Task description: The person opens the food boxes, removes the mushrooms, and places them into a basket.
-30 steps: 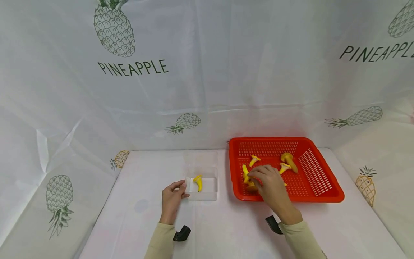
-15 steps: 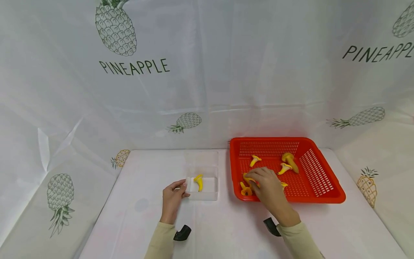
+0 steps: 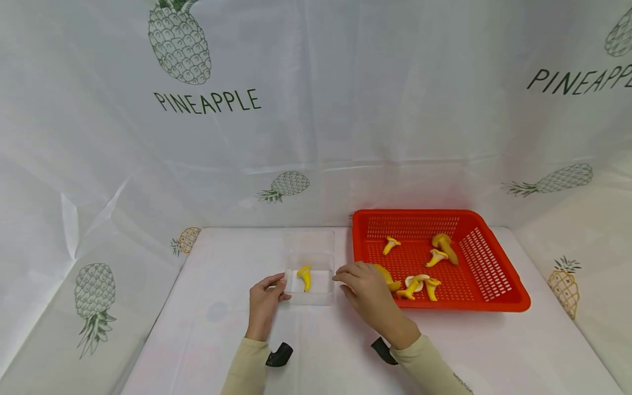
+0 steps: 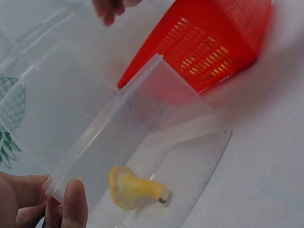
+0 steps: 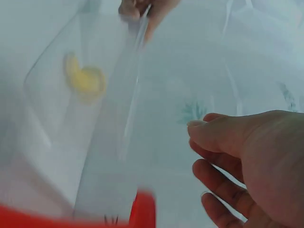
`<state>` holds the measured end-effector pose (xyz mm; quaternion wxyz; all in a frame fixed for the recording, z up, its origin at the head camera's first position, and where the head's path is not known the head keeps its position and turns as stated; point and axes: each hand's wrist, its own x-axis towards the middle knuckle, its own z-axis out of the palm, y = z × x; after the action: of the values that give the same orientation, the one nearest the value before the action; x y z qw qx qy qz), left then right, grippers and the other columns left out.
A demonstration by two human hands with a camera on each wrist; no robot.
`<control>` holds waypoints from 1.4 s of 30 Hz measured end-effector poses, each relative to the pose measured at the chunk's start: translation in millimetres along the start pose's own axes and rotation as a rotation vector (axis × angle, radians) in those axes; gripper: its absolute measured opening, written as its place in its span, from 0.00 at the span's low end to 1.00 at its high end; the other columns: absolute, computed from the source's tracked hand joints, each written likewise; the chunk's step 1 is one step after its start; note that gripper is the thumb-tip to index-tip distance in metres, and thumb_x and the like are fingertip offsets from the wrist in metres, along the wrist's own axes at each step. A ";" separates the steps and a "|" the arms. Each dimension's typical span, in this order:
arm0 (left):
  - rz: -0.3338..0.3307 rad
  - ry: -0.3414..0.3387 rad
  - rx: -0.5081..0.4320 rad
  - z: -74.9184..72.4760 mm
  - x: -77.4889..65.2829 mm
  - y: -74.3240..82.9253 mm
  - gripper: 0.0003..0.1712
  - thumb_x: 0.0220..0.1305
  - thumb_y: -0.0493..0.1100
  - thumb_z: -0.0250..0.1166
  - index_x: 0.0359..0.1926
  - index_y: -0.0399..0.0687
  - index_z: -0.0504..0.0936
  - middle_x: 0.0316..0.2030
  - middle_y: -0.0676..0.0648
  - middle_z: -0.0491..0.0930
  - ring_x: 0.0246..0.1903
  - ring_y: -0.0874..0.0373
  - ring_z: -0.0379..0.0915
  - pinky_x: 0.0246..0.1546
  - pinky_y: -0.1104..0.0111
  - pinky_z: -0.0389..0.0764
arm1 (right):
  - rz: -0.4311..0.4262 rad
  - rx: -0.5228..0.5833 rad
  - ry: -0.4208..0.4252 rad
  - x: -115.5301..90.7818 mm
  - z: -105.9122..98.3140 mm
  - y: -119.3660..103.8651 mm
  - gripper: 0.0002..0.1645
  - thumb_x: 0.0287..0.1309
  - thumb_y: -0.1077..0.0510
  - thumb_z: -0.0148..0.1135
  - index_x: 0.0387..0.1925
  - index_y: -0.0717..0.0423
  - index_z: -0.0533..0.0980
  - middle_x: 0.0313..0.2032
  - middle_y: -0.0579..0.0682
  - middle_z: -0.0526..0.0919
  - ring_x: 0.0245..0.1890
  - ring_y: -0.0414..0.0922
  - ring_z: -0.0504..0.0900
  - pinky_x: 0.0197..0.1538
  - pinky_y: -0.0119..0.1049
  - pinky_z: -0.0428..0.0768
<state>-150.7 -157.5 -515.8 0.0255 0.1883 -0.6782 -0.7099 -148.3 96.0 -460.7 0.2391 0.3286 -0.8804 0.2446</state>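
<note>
My left hand (image 3: 266,302) pinches the left side of a clear plastic box (image 3: 322,299), its thumb and fingers at the rim in the left wrist view. A clear lid (image 3: 308,241) stands open behind the box. Inside the box lies one yellow mushroom (image 4: 135,187) with a flared cap. Between box and basket, my right hand (image 3: 372,296) hovers by the box's right side. Its fingers are loosely bent with thumb and forefinger close together, and nothing shows between them in the right wrist view (image 5: 247,166).
On the right stands a red perforated basket (image 3: 486,263) with several yellow mushrooms (image 3: 415,285) and a larger brownish mushroom (image 3: 444,247). A white sheet printed with pineapples rises behind the white table (image 3: 237,247). Black curved pieces (image 3: 279,355) sit at both wrists.
My right hand has moved left out of the red basket toward the clear box, uncovering mushrooms at the basket's front. My left hand keeps its hold on the box.
</note>
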 end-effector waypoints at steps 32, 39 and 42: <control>0.027 -0.007 -0.010 0.7 -1.1 -3.3 0.18 0.74 0.32 0.65 0.59 0.22 0.81 0.42 0.41 0.77 0.29 0.59 0.78 0.31 0.73 0.88 | 0.073 -0.130 -0.448 65.1 69.7 -18.2 0.23 0.57 0.60 0.81 0.55 0.52 0.87 0.54 0.48 0.88 0.53 0.48 0.84 0.62 0.43 0.85; 0.030 -0.007 -0.006 1.0 -1.1 -3.1 0.18 0.74 0.32 0.65 0.59 0.22 0.81 0.43 0.41 0.77 0.29 0.59 0.77 0.31 0.72 0.89 | 0.092 -0.136 -0.487 67.0 78.7 -14.8 0.22 0.55 0.62 0.82 0.53 0.53 0.88 0.51 0.49 0.89 0.49 0.49 0.86 0.58 0.44 0.87; 0.032 -0.005 -0.001 0.9 -1.2 -2.5 0.18 0.74 0.32 0.65 0.59 0.22 0.81 0.43 0.40 0.77 0.29 0.59 0.77 0.31 0.72 0.89 | 0.108 -0.128 -0.510 68.0 82.2 -13.8 0.22 0.54 0.62 0.82 0.53 0.54 0.88 0.51 0.50 0.90 0.47 0.49 0.86 0.57 0.44 0.87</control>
<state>-149.3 -156.1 -517.9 0.0353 0.1755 -0.6808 -0.7103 -205.7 7.1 -480.3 0.0165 0.3165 -0.9421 0.1099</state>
